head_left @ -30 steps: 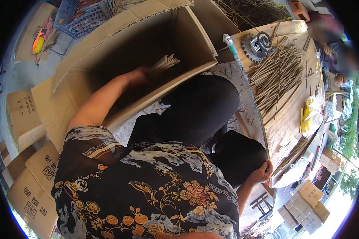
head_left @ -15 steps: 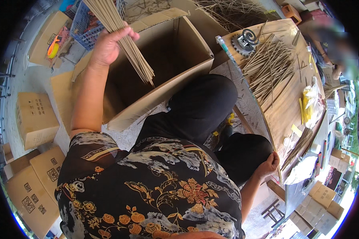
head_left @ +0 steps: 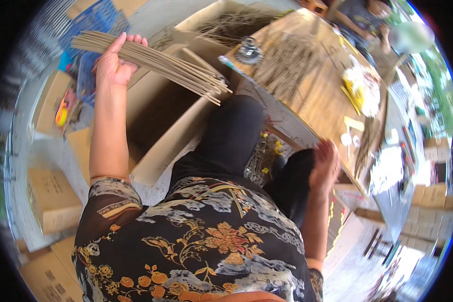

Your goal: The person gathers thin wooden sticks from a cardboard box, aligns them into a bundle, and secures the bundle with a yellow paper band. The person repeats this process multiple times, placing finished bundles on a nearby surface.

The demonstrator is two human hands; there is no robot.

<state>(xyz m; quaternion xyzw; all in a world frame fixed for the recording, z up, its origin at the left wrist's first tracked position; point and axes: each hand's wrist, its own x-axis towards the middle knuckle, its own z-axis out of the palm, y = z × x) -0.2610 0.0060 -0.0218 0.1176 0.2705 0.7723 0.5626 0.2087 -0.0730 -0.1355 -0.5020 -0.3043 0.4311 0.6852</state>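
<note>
My left hand [head_left: 117,63] is closed around a bundle of thin brown sticks [head_left: 173,65]. The bundle lies aslant over a large open cardboard box [head_left: 173,131], its right-hand ends beside my knee. Blurred by motion, my right hand [head_left: 325,167] is raised over my thigh by the table's near edge, its fingers stretched out and nothing visible in it. On the wooden table [head_left: 319,108] spreads a loose pile of similar sticks [head_left: 287,65]. A dark metal piece with a toothed base [head_left: 248,51] stands at the table's left corner.
Behind the open box is another box of sticks [head_left: 221,27]. Blue plastic crates [head_left: 93,25] stand far left, with closed cartons [head_left: 53,199] nearer. Plastic bags [head_left: 362,88] and more sticks [head_left: 368,143] lie on the table's right. Another person [head_left: 360,20] sits beyond it.
The stick bundle has swung from steep to nearly level, moving right at its lower end. My right hand has risen from beside the table edge, its curled fingers now stretched out. The view has shifted.
</note>
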